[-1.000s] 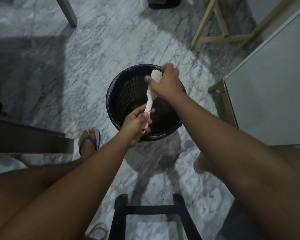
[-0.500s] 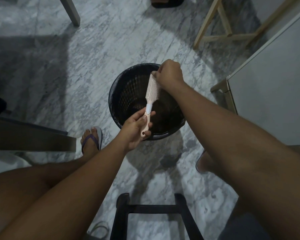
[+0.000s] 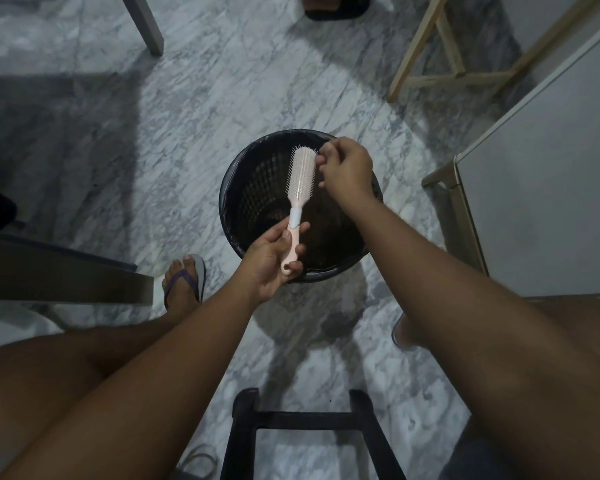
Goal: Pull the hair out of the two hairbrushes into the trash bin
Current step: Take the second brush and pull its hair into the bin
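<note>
Hairbrush handle clasped in left grip above trash bin; right grip pinched together beside bristles.

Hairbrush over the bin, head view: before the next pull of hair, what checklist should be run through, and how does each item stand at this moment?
1. Grip on the pink hairbrush: ok, the left hand grips its handle.
2. Brush head over the opening of the black trash bin: ok, so pulled hair should drop inside.
3. Bristles turned up toward the camera: ok.
4. The right hand at the bristles: ok, its curled fingers sit beside the head's top edge.
5. Hair pinched in those fingers: cannot tell, too fine and the picture is too dim.
6. Second hairbrush within reach: cannot tell, not in view.
</note>
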Available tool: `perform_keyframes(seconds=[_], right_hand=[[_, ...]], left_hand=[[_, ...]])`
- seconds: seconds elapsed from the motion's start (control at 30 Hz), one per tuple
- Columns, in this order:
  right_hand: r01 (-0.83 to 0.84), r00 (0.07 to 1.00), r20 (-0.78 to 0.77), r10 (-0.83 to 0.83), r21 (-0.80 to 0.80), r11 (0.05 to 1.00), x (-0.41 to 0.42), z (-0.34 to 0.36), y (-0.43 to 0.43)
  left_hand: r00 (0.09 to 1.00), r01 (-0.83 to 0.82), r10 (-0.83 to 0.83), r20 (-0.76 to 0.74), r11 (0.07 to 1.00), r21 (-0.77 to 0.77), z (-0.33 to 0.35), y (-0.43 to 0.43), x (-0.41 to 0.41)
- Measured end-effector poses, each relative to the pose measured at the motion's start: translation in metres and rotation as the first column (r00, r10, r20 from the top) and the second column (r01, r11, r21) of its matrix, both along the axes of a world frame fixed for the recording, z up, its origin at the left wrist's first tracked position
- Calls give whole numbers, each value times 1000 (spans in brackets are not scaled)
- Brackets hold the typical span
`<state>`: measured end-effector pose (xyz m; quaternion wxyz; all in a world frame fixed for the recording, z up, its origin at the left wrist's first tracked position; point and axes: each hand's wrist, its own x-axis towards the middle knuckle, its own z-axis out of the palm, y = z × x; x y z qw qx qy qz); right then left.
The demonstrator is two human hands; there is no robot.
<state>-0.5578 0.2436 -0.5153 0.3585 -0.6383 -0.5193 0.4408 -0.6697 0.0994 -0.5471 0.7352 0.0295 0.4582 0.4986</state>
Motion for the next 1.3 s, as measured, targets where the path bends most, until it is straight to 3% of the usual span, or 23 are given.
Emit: perform_keyframes(seconds=[0.13, 0.27, 0.4, 0.57, 0.73, 0.87, 1.0, 1.17, 1.3], right_hand=[[65, 998, -8, -65, 83, 994, 4, 13, 18], [184, 975, -156, -158, 166, 969, 2, 34, 41], [268, 950, -190, -249, 85, 960, 3, 37, 48], [-23, 983, 180, 38, -89, 996, 16, 1, 23], [-257, 937, 191, 292, -187, 948, 3, 9, 21], [-188, 927, 288, 242, -202, 961, -4, 15, 34], [-100, 953, 259, 159, -225, 969, -10, 17, 46], [-181, 981, -106, 159, -236, 955, -7, 20, 44], [-239, 955, 60, 289, -417, 877, 2, 15, 35]], left_hand=[[998, 49, -49, -35, 999, -1, -2, -8, 3], [999, 26, -27, -45, 1000, -14, -7, -12, 1], [999, 12, -13, -45, 1000, -14, -8, -10, -3], [997, 37, -36, -69, 999, 11, -5, -9, -4], [987, 132, -129, -97, 991, 26, -9, -13, -3], [984, 162, -158, -86, 986, 36, -9, -14, -4], [990, 134, -131, -43, 989, 68, -4, -10, -1], [995, 93, -97, 36, 991, 100, 1, -8, 0], [994, 86, -92, 54, 991, 107, 4, -7, -2]])
